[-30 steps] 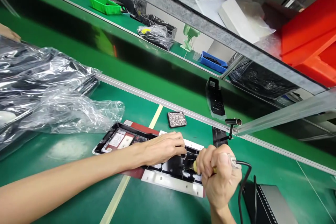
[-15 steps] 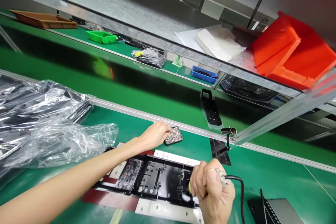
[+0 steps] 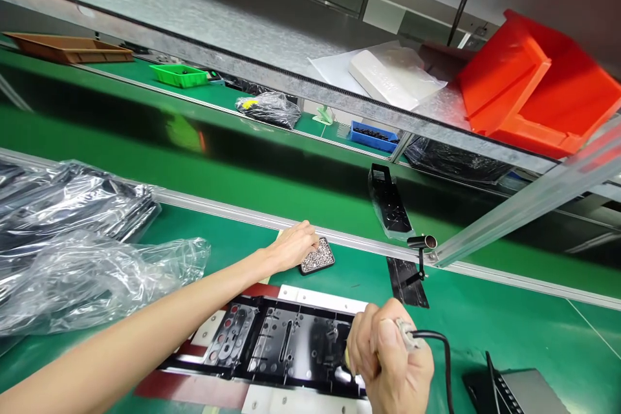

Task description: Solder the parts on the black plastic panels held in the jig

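Note:
My left hand [image 3: 295,246] reaches over the edge of a small black tray [image 3: 317,268] filled with tiny shiny metal screws [image 3: 319,254]. Its fingers are pinched together at the screws, and whatever is between them is hidden. My right hand [image 3: 391,352] is wrapped around a corded electric screwdriver [image 3: 406,335]; only its top end and black cable show above the fist. Below and left of that fist lies a long black plastic housing [image 3: 301,346], set in a fixture with white blocks [image 3: 310,399] and dark red strips. My left forearm crosses over the housing's left end.
Plastic-wrapped black parts [image 3: 72,207] and a clear bag [image 3: 126,278] lie at left. A metal tube holder [image 3: 422,243] stands by the rail. An orange bin [image 3: 538,97] sits on the overhead shelf. A grey-black device [image 3: 528,391] lies at lower right.
The camera view has shifted slightly. My left hand stays at the screw tray, its fingers drawn closer together and lower among the screws. My right hand keeps its grip on the screwdriver.

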Motion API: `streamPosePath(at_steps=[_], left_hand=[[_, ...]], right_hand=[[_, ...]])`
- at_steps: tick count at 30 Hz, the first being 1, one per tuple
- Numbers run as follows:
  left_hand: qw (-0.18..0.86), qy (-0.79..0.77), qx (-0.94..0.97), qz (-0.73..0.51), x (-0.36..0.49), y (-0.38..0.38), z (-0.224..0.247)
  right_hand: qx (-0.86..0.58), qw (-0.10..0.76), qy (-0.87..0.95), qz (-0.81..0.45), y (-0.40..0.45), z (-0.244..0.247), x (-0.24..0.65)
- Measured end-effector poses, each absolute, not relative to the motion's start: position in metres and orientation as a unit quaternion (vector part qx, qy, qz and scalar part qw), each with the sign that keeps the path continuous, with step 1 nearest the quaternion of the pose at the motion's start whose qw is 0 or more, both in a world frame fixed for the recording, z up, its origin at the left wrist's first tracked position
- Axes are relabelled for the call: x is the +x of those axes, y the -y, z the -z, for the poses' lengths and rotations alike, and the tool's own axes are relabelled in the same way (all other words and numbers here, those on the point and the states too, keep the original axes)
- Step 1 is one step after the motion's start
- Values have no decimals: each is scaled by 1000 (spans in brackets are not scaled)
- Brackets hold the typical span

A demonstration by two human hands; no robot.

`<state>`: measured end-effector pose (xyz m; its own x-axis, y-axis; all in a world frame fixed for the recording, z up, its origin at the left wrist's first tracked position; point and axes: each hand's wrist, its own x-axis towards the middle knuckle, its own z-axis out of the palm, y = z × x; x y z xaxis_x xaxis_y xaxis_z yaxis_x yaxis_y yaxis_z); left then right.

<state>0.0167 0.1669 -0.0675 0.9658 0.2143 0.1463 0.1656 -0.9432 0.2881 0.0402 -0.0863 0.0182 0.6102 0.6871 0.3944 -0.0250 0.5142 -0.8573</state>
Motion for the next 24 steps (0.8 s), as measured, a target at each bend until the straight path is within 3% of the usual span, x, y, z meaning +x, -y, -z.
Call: streamPosePath(at_steps=[7,12,24], left_hand=[[89,-67,989,-95,17,-164,69],[132,-78,983,-98,13,-162,66],[526,-188,824,-97,-14,-157,40]], right_hand=[[-449,775,377,-236,89,-18,42],[-440,786,375,-219,87,-13,41],[-445,778,383,-223,86,-18,39]])
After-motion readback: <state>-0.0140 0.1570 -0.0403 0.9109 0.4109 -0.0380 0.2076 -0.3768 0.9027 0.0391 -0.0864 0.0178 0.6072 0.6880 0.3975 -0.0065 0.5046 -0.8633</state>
